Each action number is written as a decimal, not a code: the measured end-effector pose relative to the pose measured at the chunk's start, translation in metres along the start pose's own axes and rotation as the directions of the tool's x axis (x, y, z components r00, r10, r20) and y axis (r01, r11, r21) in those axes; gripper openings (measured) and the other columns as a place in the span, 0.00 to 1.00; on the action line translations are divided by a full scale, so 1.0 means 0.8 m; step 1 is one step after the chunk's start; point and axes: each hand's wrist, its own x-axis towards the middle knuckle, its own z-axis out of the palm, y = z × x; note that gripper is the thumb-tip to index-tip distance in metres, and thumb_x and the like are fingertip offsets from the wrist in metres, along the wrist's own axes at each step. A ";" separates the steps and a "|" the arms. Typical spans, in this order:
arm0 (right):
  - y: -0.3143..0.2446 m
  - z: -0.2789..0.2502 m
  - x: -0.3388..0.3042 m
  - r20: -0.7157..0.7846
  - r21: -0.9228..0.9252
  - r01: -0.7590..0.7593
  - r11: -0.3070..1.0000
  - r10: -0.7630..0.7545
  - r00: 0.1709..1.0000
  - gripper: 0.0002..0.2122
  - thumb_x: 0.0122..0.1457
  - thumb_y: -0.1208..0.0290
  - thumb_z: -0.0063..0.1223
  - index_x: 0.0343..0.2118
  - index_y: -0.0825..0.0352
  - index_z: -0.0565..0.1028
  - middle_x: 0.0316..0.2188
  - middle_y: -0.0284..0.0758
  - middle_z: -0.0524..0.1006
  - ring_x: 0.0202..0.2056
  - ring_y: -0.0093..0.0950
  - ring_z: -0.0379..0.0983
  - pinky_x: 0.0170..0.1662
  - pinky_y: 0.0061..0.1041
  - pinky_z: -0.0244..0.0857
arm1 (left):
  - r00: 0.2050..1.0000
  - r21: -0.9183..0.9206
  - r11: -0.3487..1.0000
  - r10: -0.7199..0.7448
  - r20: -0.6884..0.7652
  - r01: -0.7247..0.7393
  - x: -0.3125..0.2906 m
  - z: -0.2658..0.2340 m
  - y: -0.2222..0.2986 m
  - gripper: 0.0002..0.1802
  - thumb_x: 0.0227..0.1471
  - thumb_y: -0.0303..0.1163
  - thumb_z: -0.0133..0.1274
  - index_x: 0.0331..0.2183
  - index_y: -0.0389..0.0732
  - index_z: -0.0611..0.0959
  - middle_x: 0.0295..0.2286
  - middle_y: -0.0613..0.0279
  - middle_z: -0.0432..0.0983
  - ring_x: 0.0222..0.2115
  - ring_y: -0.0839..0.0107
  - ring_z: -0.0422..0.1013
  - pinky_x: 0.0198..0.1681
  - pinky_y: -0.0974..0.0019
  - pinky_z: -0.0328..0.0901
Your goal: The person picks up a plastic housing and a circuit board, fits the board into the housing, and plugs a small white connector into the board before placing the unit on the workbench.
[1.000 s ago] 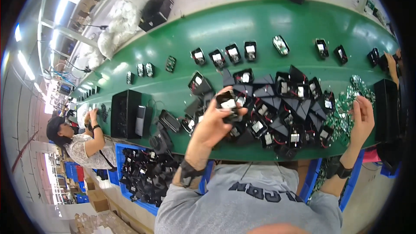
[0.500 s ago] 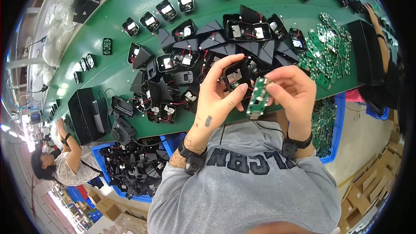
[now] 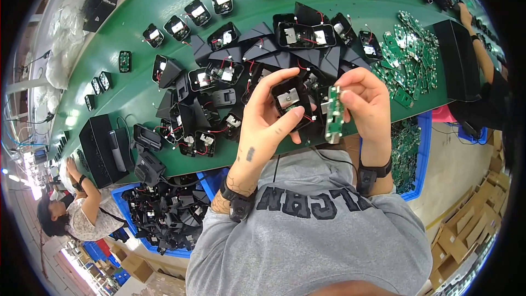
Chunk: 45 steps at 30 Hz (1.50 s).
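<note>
My left hand (image 3: 262, 126) is closed around a small black plastic housing (image 3: 286, 100), with its open side facing up. A silvery metal part shows inside, and my left thumb lies over the near rim. Just to the right, my right hand (image 3: 371, 111) pinches a narrow green circuit board (image 3: 333, 114) between thumb and fingers near its upper end. The board is tilted steeply and stands close beside the housing; a red wire shows between the two. My right fingers partly hide the board's far side.
Beyond my hands lies a heap of black housings (image 3: 223, 71) with red wires. Loose circuit boards (image 3: 412, 60) are piled at the right, beside a black box (image 3: 456, 60). Blue bins (image 3: 183, 252) stand below the green table's (image 3: 241, 0) near edge. Other people work at both ends.
My right hand has turned the circuit board from face-up to nearly edge-on. My left hand still holds the housing. The whole scene has shifted slightly to the left in view.
</note>
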 end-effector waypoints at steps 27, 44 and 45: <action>-0.005 0.025 -0.004 0.183 -0.698 0.436 0.569 -0.447 0.876 0.10 0.44 0.80 0.62 0.32 0.64 0.80 0.27 0.33 0.77 0.33 0.25 0.71 0.32 0.22 0.66 | 0.963 -0.045 0.993 -0.093 0.253 0.108 -0.011 0.012 -0.013 0.48 0.41 0.16 0.52 0.63 0.43 0.51 0.50 0.59 0.61 0.49 0.73 0.62 0.49 0.69 0.63; 0.011 0.026 -0.001 0.146 -0.741 0.510 0.436 -0.637 0.757 0.11 0.48 0.81 0.57 0.37 0.68 0.78 0.40 0.40 0.75 0.39 0.31 0.74 0.38 0.25 0.70 | 0.973 -0.037 0.999 -0.020 0.228 0.029 -0.013 0.026 -0.022 0.46 0.53 0.20 0.49 0.64 0.45 0.40 0.54 0.58 0.55 0.43 0.75 0.64 0.39 0.72 0.70; 0.012 0.028 -0.002 0.145 -0.741 0.510 0.437 -0.637 0.757 0.11 0.48 0.81 0.57 0.37 0.68 0.78 0.40 0.40 0.75 0.39 0.31 0.74 0.38 0.25 0.70 | 0.979 -0.073 0.997 -0.021 0.203 0.037 -0.015 0.029 -0.022 0.46 0.54 0.20 0.48 0.64 0.45 0.39 0.55 0.57 0.53 0.44 0.74 0.64 0.39 0.71 0.70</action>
